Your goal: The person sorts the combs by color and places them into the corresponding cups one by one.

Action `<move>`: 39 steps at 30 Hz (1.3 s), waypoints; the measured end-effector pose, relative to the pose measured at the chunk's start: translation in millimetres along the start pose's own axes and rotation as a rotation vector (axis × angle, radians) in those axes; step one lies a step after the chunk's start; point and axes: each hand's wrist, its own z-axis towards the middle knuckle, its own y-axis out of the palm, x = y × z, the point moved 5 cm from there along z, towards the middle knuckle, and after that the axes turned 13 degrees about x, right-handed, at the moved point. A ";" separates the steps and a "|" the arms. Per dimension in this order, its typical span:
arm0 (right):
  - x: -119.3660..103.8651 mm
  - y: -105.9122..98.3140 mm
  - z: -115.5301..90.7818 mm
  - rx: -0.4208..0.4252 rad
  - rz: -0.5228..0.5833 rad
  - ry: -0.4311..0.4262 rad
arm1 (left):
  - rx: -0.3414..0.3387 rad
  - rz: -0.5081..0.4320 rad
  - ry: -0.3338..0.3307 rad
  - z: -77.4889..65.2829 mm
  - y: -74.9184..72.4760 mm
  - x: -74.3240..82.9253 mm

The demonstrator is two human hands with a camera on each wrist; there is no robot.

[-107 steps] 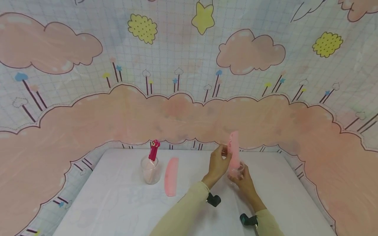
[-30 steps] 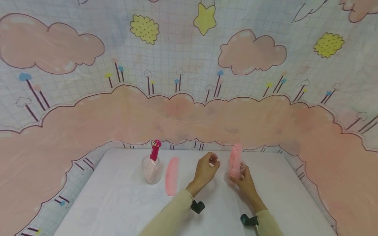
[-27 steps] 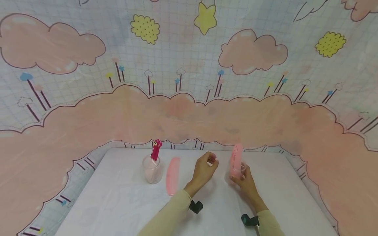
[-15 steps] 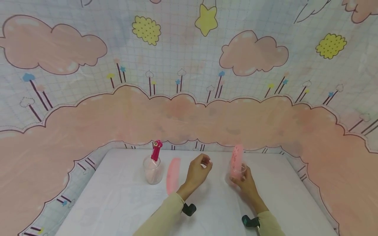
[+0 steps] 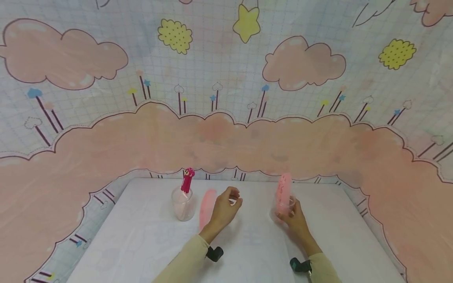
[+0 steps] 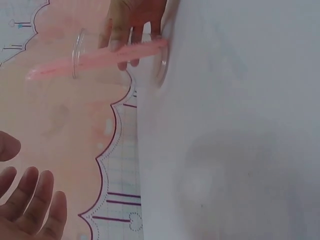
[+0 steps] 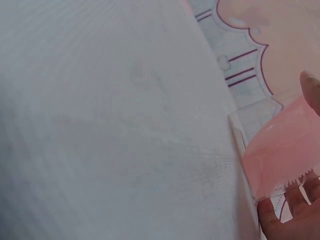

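Note:
My right hand [image 5: 297, 220] grips a clear cup [image 5: 292, 201] low on its side; the cup stands on the table. A pink comb [image 5: 284, 187] leans upright in it, its top well above the rim. In the right wrist view the toothed edge of the comb [image 7: 285, 150] shows through the cup wall, between thumb and fingers. Nothing is in my left hand [image 5: 223, 207], whose fingers are loosely bent, over the table. Behind it a second pink comb [image 5: 206, 206] lies flat, partly hidden by the hand and wrist.
Another clear cup [image 5: 181, 210] stands at the left, with a crimson stick-like item [image 5: 186, 184] topped by a small spotted head leaning in it. The white table [image 5: 141, 243] ends at the back against a cartoon-printed backdrop [image 5: 212, 145].
My left hand let go of the comb in the cup and moved left, reaching over beside the flat comb. That upright comb sits lower in the cup. My right hand keeps its grip.

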 end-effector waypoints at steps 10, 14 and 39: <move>-2.2 2.1 -1.7 -0.006 0.032 -0.015 | -0.008 0.048 -0.042 -0.5 -23.6 -27.7; 0.7 2.1 -0.9 -0.003 0.026 0.004 | 0.009 0.072 -0.065 -2.7 -31.4 -35.7; 4.9 1.2 2.7 0.001 0.015 0.022 | -0.044 0.176 -0.303 -12.4 -43.9 -83.8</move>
